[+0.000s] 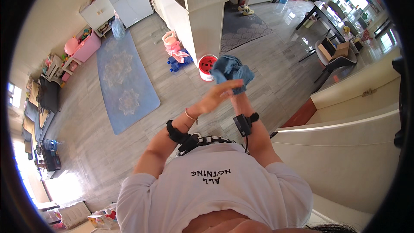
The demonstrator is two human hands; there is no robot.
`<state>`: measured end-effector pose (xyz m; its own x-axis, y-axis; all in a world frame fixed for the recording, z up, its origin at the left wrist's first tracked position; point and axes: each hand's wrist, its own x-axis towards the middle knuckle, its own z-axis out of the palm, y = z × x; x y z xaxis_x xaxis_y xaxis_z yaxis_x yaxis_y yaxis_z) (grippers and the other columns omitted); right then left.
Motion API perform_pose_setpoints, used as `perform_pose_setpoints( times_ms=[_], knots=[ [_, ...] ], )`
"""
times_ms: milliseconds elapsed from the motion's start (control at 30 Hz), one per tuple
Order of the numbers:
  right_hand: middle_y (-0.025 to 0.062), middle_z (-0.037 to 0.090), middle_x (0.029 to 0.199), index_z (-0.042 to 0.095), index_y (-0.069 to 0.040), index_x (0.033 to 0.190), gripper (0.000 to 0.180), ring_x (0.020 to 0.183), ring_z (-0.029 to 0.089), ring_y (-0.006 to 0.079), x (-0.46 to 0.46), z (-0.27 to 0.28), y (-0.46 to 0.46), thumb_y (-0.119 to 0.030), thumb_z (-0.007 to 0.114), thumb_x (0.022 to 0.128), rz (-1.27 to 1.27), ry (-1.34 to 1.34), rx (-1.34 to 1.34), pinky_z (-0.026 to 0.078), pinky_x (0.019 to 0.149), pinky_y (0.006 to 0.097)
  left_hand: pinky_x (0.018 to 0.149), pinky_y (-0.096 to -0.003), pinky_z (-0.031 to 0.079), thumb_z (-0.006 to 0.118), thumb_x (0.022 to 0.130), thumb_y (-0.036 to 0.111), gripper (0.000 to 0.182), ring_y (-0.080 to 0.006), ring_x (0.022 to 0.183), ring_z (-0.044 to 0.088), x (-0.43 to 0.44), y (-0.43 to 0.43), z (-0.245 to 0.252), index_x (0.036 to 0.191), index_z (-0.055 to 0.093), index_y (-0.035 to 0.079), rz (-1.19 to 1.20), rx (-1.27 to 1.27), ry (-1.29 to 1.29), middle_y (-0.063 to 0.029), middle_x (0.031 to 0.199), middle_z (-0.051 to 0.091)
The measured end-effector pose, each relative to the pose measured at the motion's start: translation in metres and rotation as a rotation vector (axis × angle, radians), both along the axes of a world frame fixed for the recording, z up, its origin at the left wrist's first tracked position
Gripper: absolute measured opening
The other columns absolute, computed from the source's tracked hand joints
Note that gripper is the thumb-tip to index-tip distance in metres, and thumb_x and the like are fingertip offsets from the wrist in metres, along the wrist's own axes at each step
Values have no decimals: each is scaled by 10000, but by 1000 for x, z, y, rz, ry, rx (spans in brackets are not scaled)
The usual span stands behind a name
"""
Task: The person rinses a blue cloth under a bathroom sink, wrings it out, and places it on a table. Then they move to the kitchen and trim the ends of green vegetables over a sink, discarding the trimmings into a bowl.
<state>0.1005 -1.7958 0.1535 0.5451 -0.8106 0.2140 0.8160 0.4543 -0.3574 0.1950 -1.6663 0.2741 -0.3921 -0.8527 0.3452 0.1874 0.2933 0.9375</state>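
A crumpled blue cloth [230, 68] is bunched up in front of me and covers most of my right hand [238, 96], whose fingers are hidden in or under it. Across the near edge of the cloth reaches my left hand [217, 97], its fingers stretched out and slightly blurred, gripping nothing that I can see. Whether its fingertips touch the cloth I cannot tell. Just left of the cloth, on the floor, stands a white bucket with a red top [207, 67].
A blue patterned mat [124, 81] lies on the tiled floor to the left. Pink toys and blue dumbbells [177, 63] rest beside the white partition [207, 22]. At right are a chair holding a cardboard box [338, 51], a table, and a white cabinet [333, 155] close by.
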Motion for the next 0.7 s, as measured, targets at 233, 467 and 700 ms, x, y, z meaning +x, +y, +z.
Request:
perform_pose_setpoints(
  times_ms=[233,467,700],
  knots=[
    [68,540,1157,457,-92,1202,441,1044,533,195,87,13,67,-451,413,949,-192,325,64,454,901,363,1011,-353,394,344,989,272,475,-278,1223,448,29,-37,0,1406,300,49,204,456,1284,-190,1403,365],
    [66,565,1105,493,-96,1138,424,1012,550,197,68,20,80,-463,401,947,-218,689,-88,467,883,366,945,-350,421,507,905,154,527,-289,1167,499,23,-27,-19,1377,317,16,675,-56,111,-193,1280,489],
    [65,591,1053,528,-99,1074,420,980,567,200,8,3,91,-474,388,945,-73,490,14,480,865,368,1090,-445,194,567,851,195,640,-429,1329,236,14,13,-5,1414,298,53,578,-362,-663,-272,1407,278]
  ],
)
